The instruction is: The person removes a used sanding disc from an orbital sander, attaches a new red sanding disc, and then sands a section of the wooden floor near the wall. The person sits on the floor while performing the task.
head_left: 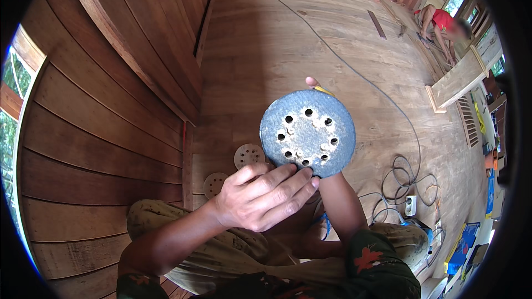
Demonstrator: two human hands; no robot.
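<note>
A random orbital sander is held up in front of me, its round dark grey pad point(308, 137) facing me. A ring of several holes and patches of pale dust show on the pad. My right hand point(312, 82) grips it from behind; only a fingertip shows past the far rim, beside a bit of yellow. The fingers of my left hand point(265, 196) are close together and bent against the pad's near rim, with the thumb hidden. Two pale sanding discs with holes, one farther point(249, 156) and one nearer point(215, 184), lie on the floor behind my left hand.
A long dark cable point(354, 71) crosses the wooden floor to loops beside a white socket block point(410, 206). Wooden wall boards point(105, 155) rise close on my left. A person in red point(443, 21) crouches far right, near a loose dark plank point(377, 25).
</note>
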